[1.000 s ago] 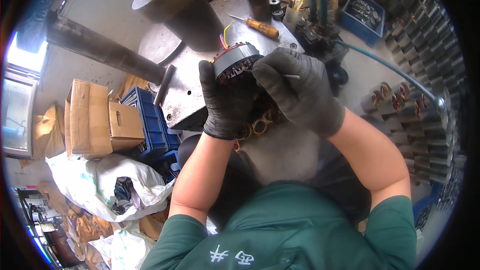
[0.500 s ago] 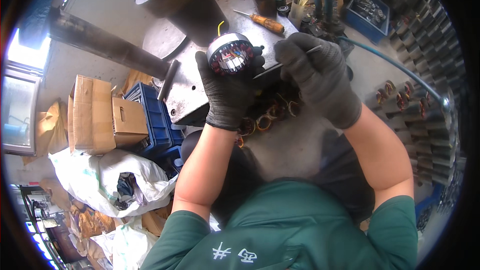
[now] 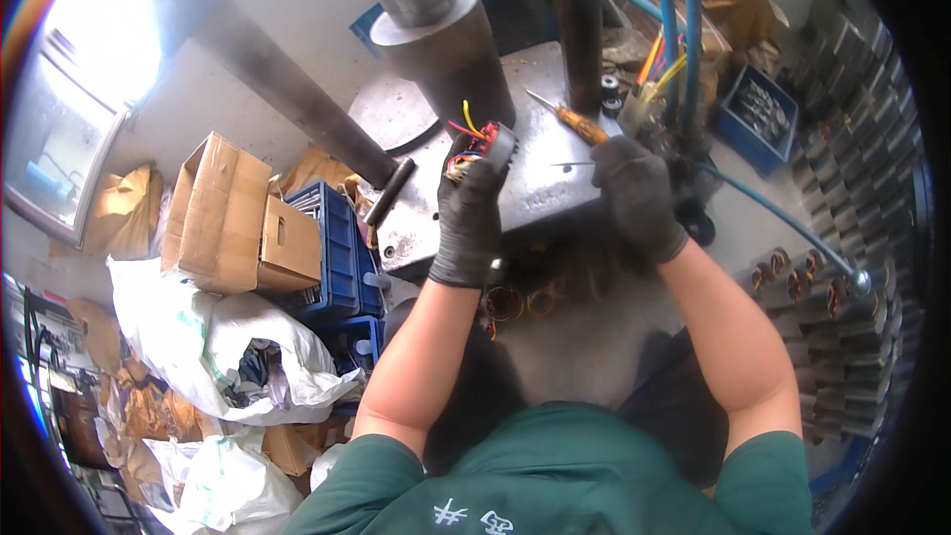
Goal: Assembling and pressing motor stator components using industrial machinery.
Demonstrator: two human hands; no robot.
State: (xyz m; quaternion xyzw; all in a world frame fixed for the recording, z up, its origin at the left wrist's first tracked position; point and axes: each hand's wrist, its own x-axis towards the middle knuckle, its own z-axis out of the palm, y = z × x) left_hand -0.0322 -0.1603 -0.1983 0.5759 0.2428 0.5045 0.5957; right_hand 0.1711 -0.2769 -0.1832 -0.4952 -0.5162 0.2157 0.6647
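Observation:
My left hand (image 3: 466, 218), in a black glove, is shut on a round motor stator (image 3: 482, 147) with copper windings and red, yellow and black wires. It holds the stator tilted on edge over the grey metal press plate (image 3: 540, 193). My right hand (image 3: 639, 198), also gloved, rests on the plate's right side and pinches a thin metal pin (image 3: 575, 164) that points left. An orange-handled screwdriver (image 3: 573, 120) lies on the plate just above that hand.
A steel press cylinder (image 3: 436, 30) rises behind the plate. More wound stators (image 3: 520, 302) lie below the plate, and stacks of them (image 3: 852, 267) line the right. Cardboard boxes (image 3: 233, 218), a blue crate (image 3: 332, 248) and white sacks (image 3: 228, 357) crowd the left.
My left hand has lifted the stator farther away and tipped it onto its edge. My right hand has come off the stator and moved right with the pin.

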